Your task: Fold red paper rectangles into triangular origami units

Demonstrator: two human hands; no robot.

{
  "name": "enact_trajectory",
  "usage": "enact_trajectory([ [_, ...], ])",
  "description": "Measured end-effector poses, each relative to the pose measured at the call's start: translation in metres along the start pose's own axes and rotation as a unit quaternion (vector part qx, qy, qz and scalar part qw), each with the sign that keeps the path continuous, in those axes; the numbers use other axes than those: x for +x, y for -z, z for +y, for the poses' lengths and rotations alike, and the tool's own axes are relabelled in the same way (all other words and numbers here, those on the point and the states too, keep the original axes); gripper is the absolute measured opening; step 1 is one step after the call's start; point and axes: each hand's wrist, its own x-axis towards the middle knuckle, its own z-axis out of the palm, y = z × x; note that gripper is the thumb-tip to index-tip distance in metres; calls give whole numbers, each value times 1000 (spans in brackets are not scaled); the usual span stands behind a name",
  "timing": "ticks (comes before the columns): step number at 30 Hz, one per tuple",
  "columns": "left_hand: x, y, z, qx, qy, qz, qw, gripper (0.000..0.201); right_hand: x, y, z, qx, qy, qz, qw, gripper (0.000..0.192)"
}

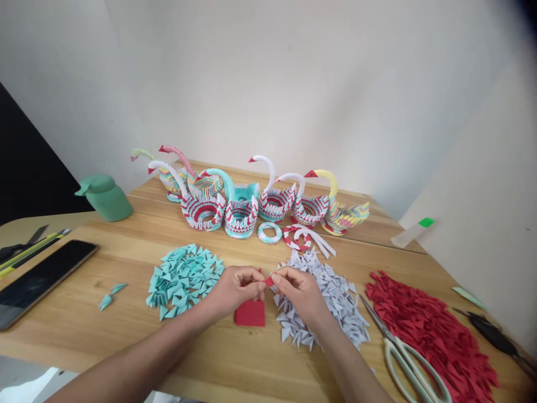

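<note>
My left hand (240,286) and my right hand (297,286) meet over the middle of the table, both closed in a pinch. Between their fingertips is a small folded piece of red paper (268,281). Beneath my left hand lies a stack of red paper (250,314), partly hidden by the fingers. A heap of teal folded paper triangles (184,277) is to the left of my hands. White paper triangles (335,294) are piled under and beyond my right hand and forearm.
Several paper swans (241,215) stand at the back, with paper rings (269,233) before them. On the right are scissors (403,352) and a heap of red triangles (428,330). To the left are a phone (42,280) and a green jug (107,198).
</note>
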Motion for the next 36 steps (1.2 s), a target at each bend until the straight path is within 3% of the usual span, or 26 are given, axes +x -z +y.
enact_trajectory([
  [13,0,-2,8,23,-6,10,1000,25,-1,-1,-7,-97,53,-2,994,22],
  [18,-3,2,11,48,-23,-8,999,22,-2,-1,-9,-74,36,-16,996,24],
  [24,-2,2,12,105,-30,12,994,22,-1,0,-10,-105,36,-28,993,22],
  [29,-2,4,4,22,-24,-51,998,20,1,4,-3,-34,12,-21,999,25],
  [36,-4,0,9,59,-22,-12,998,24,0,2,-5,-4,-1,-29,1000,29],
])
